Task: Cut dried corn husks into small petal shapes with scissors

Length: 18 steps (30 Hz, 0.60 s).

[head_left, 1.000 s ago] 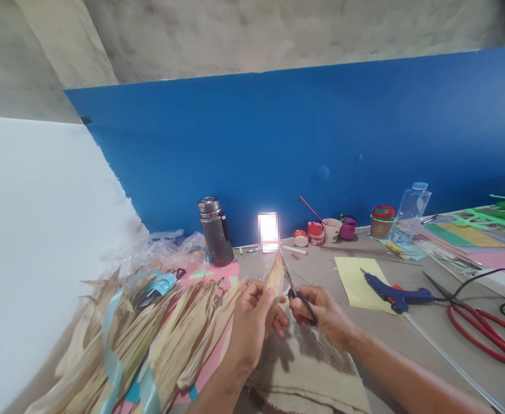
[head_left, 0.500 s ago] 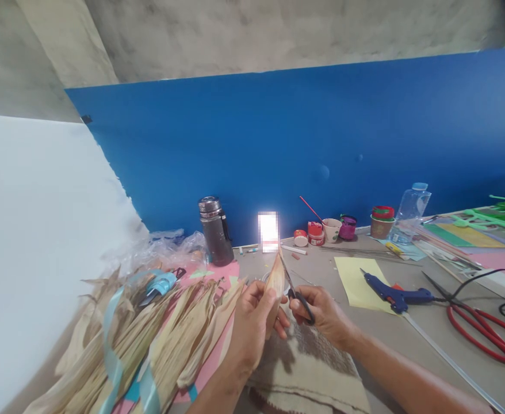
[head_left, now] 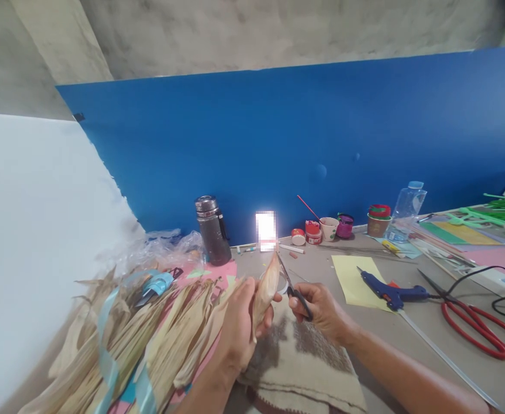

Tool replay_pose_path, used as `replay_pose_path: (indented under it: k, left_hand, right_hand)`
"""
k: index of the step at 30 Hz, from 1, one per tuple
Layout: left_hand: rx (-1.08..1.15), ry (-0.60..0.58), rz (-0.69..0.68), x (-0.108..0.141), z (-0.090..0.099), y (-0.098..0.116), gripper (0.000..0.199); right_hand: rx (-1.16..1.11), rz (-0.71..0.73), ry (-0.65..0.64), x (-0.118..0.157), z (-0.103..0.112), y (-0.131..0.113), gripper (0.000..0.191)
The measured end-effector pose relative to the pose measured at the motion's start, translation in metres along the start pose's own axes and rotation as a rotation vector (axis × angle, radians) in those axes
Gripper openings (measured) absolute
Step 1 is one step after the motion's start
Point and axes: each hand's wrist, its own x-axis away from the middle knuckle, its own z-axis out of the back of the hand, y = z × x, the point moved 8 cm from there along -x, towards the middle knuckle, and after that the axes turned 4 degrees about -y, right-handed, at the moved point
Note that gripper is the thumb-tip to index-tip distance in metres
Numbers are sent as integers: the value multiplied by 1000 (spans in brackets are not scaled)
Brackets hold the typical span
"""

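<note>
A pale, pointed piece of corn husk (head_left: 266,290) stands tip up in my left hand (head_left: 244,322), whose fingers are wrapped round its lower part. My right hand (head_left: 317,307) grips the black handles of small scissors (head_left: 302,303). Their blades point up and left, close beside the husk's tip; whether they touch it I cannot tell. Below both hands lies a folded beige and brown cloth (head_left: 308,368). More dried husks (head_left: 170,328) are piled to the left, with a light blue ribbon (head_left: 108,345) across them.
A dark thermos (head_left: 213,233) stands at the back by a plastic bag (head_left: 166,250). Paint pots (head_left: 313,232), a paper cup (head_left: 329,229) and a clear bottle (head_left: 403,213) line the wall. At right lie a blue glue gun (head_left: 397,292), yellow paper (head_left: 356,282) and red-handled scissors (head_left: 477,330).
My left hand has turned and moved slightly left and down, tilting the husk and showing more of its face. The scissors remain beside the tip. The whole view has shifted slightly.
</note>
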Motion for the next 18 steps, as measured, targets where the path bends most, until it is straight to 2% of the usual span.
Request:
replay_pose_path:
  k: [4,7,10,14,18]
  left_hand:
    - [182,-59,166,-1,-3,-9,27]
    - [222,-103,201,1,-8,-9,30]
    - [120,-53,103,2,-4,-1,25]
    - [-126,154,-98,4,12,15,25]
    - [-289,176,-199,5,11,21,22]
  right_hand:
    - [45,19,8,1,1,-2,57]
    - [23,11,-20,1,0,-1,57]
    - [-30,18,-97,3,-6,-3,59]
    - [-55,37,-149,6,-13,-6,59]
    - [-6,42,-143,8,-17,-5,59]
